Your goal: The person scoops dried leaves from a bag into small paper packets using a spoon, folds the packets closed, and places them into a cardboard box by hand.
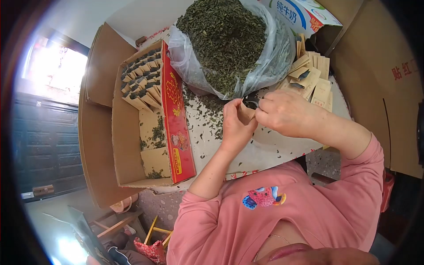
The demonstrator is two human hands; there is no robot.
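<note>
My left hand is closed around a small brown paper packet, held upright with its mouth upward. Close against it, my right hand is pinched on what looks like a metal spoon, whose bowl is partly hidden at the packet's mouth. Just beyond both hands, a clear plastic bag stands wide, heaped with dried green leaves. Loose leaves lie scattered on the table beside my left hand. To the right, a pile of brown paper packets sits near my right wrist.
At left, a long red-sided cardboard box holds rows of filled packets at its far end and some spilled leaves. A milk carton box stands at the back right. Large cardboard borders the right side of the white table.
</note>
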